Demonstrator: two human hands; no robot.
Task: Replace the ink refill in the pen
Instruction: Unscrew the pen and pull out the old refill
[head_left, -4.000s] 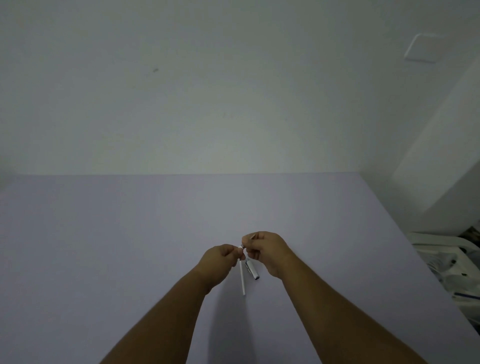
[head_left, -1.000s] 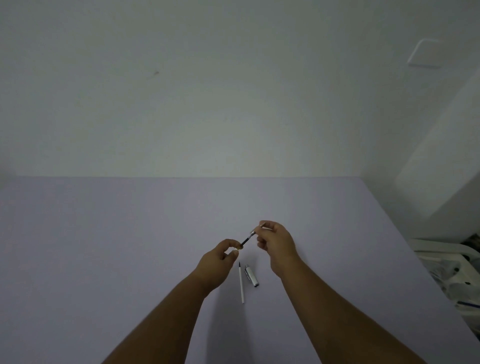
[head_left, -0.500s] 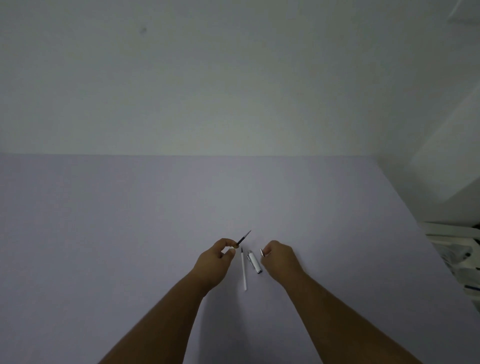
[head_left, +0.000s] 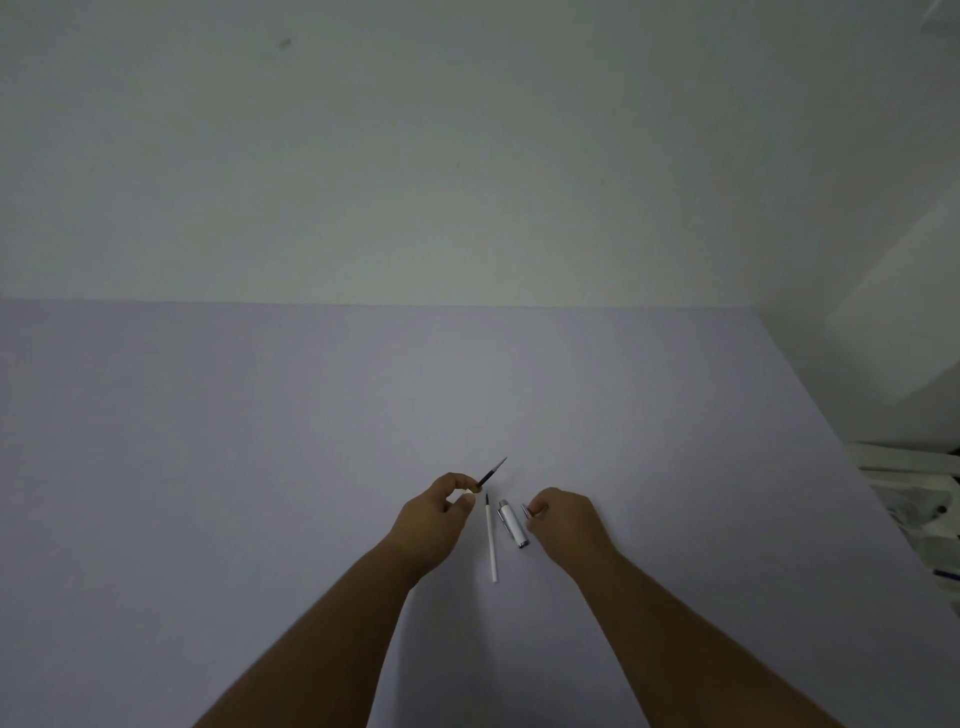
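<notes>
Lavender tabletop against a plain wall. Left hand pinches the dark refill, thin, light and likely flexible; the white refill and pen barrel lie between the hands. Right hand pinches a small metal part; best grip on a refill looks mid-shaft.

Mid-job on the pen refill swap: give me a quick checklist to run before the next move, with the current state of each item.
1. Dark thin refill with pointed tip pinched in left hand: ok.
2. White slim refill lying loose on the lilac table, reachable between the hands: ok.
3. White-and-silver pen barrel section lying beside it, apart from it: ok.
4. Right hand holds a small silvery pen part: ok; which part, cannot tell.
5. Which refill is the new one: cannot tell.
</notes>
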